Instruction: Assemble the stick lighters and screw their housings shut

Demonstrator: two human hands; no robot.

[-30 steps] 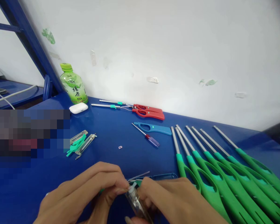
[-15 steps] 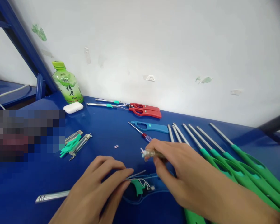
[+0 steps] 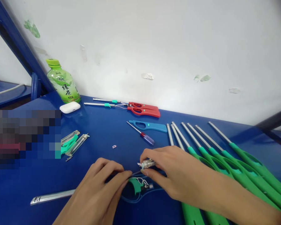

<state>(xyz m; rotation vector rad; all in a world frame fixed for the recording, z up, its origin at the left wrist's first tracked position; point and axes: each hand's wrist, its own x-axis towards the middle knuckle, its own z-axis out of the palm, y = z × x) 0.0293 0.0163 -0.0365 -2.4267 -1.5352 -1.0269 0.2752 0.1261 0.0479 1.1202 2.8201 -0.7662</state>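
Between the thumb and fingers of my right hand (image 3: 164, 170) is a clear fuel tank (image 3: 148, 163) with a small pink piece at its tip. That tank is just above an opened blue lighter shell (image 3: 131, 200), in which a green trigger (image 3: 137, 186) and white wires (image 3: 142, 180) show. My left hand (image 3: 103, 187) is closed over the front of this lighter, its fingertips pinched near the trigger and a thin tube. A metal barrel (image 3: 52, 197) sticks out to the left from under that hand. The right hand covers the shell's handle end.
A screwdriver (image 3: 147, 138) and a blue shell half (image 3: 152, 126) lie beyond. Red lighters (image 3: 146, 112) are near the wall. Several green lighters (image 3: 243, 175) lie right. Left are clear tanks (image 3: 77, 145), a white case (image 3: 70, 107), and a drink bottle (image 3: 63, 82). A pink clip (image 3: 114, 146) lies mid-table.
My right hand has lowered the fuel tank toward the blue shell, uncovering the screwdriver handle. My left hand keeps its pinch on the lighter. The view has shifted slightly.
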